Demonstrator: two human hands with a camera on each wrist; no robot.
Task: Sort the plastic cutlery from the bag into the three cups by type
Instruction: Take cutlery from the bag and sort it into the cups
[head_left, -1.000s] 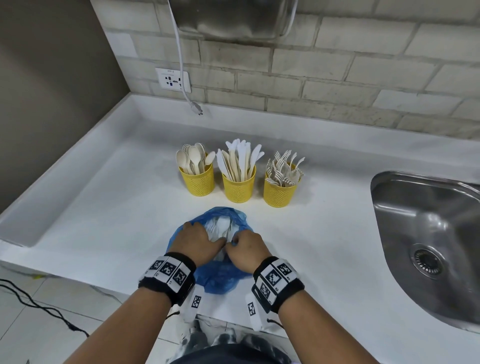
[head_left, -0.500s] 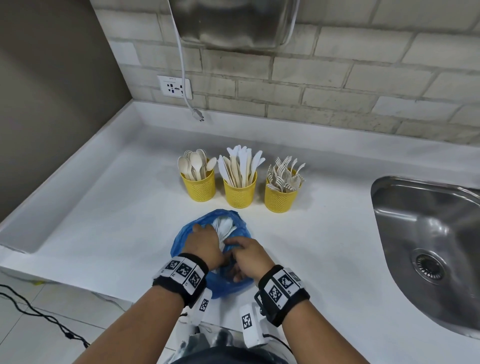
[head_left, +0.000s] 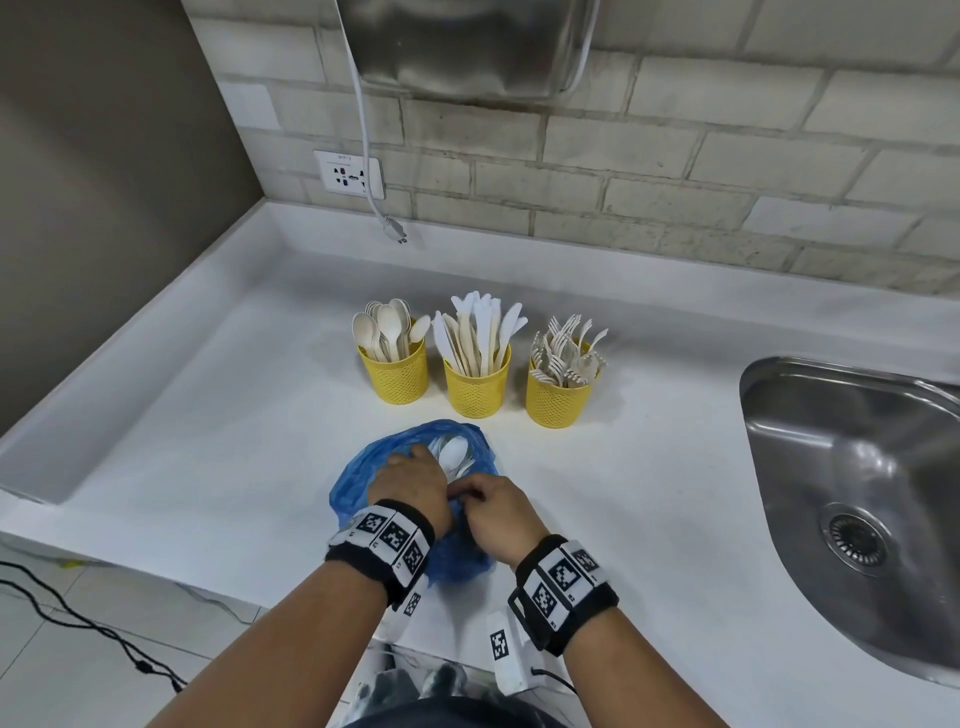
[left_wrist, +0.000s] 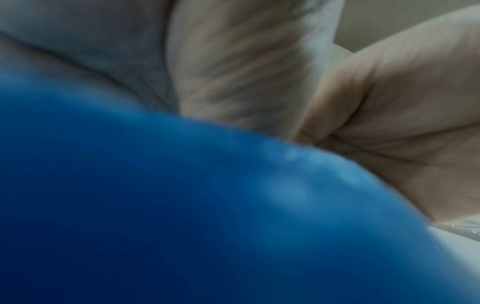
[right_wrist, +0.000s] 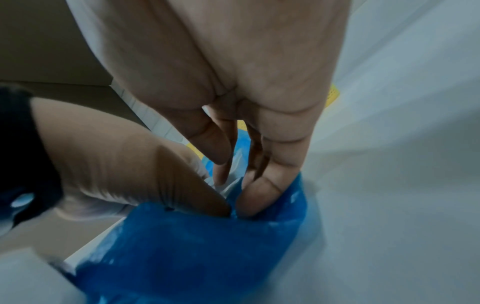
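Lying near the front edge of the white counter (head_left: 218, 415), the blue bag (head_left: 358, 488) has both hands at its mouth. The left hand (head_left: 410, 486) rests on top of the bag with its fingers reaching toward the opening; whether they are curled round the plastic cannot be told, since the left wrist view is a blur of blue film and skin. The right hand (head_left: 498, 519) is just beside it, touching it, and in the right wrist view its fingers (right_wrist: 262, 195) curl down and pinch the bag's edge. Inside the open mouth, pale cutlery shows, with a white spoon (head_left: 453, 453) lying uppermost.

Behind the bag, toward the back wall, three yellow mesh cups stand in a row, close together and well apart from the hands. The left cup (head_left: 397, 376) holds spoons, the middle cup (head_left: 477, 392) holds knives, and the right cup (head_left: 557, 402) holds forks, all standing with handles down.

A steel sink (head_left: 857, 493) is set into the counter's right end. On the brick wall are a socket (head_left: 349, 175) and a white cable (head_left: 363, 130) whose plug hangs loose above the counter's back edge.
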